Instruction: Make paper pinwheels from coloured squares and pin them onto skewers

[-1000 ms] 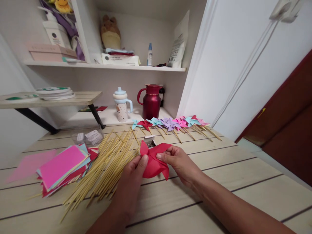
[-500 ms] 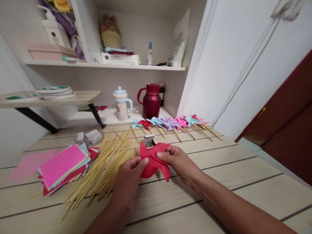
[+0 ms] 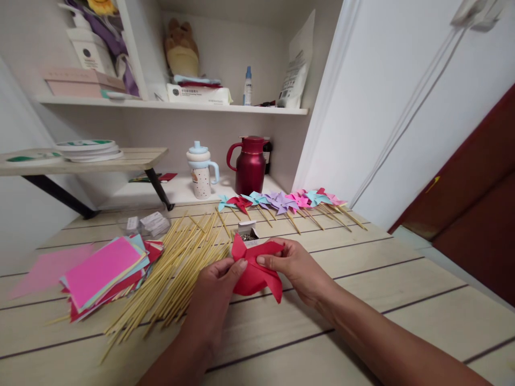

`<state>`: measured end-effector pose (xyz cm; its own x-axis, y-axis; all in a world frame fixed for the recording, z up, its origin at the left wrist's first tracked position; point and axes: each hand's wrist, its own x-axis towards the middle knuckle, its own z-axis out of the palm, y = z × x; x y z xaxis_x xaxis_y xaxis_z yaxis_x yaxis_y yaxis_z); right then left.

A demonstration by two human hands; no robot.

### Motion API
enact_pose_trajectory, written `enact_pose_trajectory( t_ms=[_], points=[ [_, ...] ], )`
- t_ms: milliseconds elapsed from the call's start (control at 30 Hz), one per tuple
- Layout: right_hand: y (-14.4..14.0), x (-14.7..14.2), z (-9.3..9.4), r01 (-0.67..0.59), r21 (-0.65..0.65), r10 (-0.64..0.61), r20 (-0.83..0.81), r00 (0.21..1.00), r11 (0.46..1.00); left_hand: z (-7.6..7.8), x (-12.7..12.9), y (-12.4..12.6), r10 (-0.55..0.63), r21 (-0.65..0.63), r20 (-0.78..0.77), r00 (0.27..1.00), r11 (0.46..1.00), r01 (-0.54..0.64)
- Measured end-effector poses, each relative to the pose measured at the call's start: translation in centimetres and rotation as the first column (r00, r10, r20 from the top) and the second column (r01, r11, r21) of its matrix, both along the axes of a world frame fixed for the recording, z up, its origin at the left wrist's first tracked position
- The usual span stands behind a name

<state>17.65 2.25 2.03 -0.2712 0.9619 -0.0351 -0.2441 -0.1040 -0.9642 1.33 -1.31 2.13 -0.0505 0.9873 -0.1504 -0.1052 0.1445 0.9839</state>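
head view: red paper pinwheel point(image 3: 254, 280) held up between the two hands over the slatted table point(image 3: 402, 279), left hand point(image 3: 217, 287) pinching its left edge by thumb and fingers, right hand point(image 3: 295, 268) gripping the right side with thumb laid near the centre. just beyond it, partly hidden by the paper, an open small box point(image 3: 248, 228) of metal bits; close on the left, loose heap of thin sticks point(image 3: 169, 284), partly behind the left hand, then a stack of coloured paper point(image 3: 105, 271), pink uppermost. farther back, a row of pinwheels on sticks point(image 3: 281, 202), with a dark red flask point(image 3: 250, 170) and speckled cup point(image 3: 201, 181) behind.
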Motion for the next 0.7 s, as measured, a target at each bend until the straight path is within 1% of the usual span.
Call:
enact_pose_trajectory(
  t_ms=[67, 133, 300, 367, 433, 500, 567, 633, 700],
  points=[
    [0.0, 0.0, 0.1, -0.008, 0.003, 0.008, 0.002, 1.0, 1.0, 0.2, 0.0, 0.0, -0.026, -0.006, 0.036, 0.999, 1.0, 0.026],
    [0.0, -0.1, 0.2, -0.008, -0.001, 0.008, 0.007, 1.0, 1.0, 0.3, 0.0, 0.0, -0.027, -0.014, 0.062, 0.998, 1.0, 0.028],
    [-0.3, -0.5, 0.7, 0.005, -0.041, -0.004, 0.025, 1.0, 0.999, 0.4, 0.0, 0.0, -0.026, -0.046, 0.077, 0.997, 0.999, 0.03],
    [-0.4, -0.6, 0.6, -0.006, -0.043, 0.008, 0.037, 0.999, 0.999, 0.3, 0.0, 0.0, -0.011, -0.052, 0.061, 0.998, 0.999, 0.014],
    [-0.4, -0.5, 0.3, -0.014, -0.021, 0.016, 0.053, 0.998, 1.0, 0.3, 0.0, -0.1, 0.033, -0.064, 0.028, 0.999, 0.997, -0.032],
    [-0.2, -0.3, 0.0, 0.011, 0.033, -0.013, 0.083, 0.996, 0.999, 0.3, -0.1, -0.1, 0.077, -0.07, -0.018, 0.997, 0.995, -0.078],
    [0.0, 0.2, -0.1, 0.07, 0.135, -0.089, 0.136, 0.987, 0.988, 0.3, -0.1, -0.1, 0.113, -0.059, -0.063, 0.992, 0.991, -0.117],
    [0.1, 0.6, 0.1, 0.101, 0.295, -0.172, 0.227, 0.958, 0.95, 0.4, -0.1, 0.0, 0.13, -0.046, -0.096, 0.987, 0.99, -0.135],
    [0.0, 0.9, 0.5, 0.063, 0.459, -0.231, 0.319, 0.919, 0.886, 0.5, -0.1, -0.1, 0.129, -0.05, -0.107, 0.986, 0.99, -0.135]
  ],
)
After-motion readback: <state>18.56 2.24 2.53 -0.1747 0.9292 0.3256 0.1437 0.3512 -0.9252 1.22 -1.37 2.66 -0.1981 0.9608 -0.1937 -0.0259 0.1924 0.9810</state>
